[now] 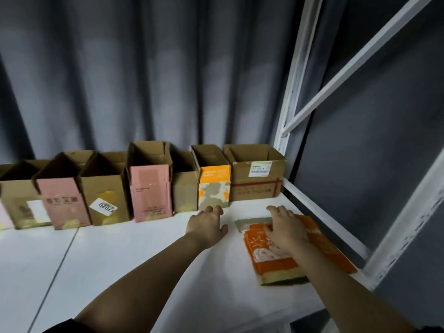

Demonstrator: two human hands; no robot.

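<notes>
A flattened orange carton (319,248) with a white pattern lies on the white shelf (144,260) at the right. My right hand (286,228) rests flat on its far end, fingers spread and straight. My left hand (207,224) hovers over or touches the shelf just left of the carton, fingers relaxed and holding nothing, close to the front of an open orange-and-white box (213,186).
A row of several open cardboard boxes stands along the back, among them a pink-fronted box (151,192) and a plain brown box (255,173) with a label. White shelf uprights (292,97) rise at the right. A grey curtain (144,68) hangs behind.
</notes>
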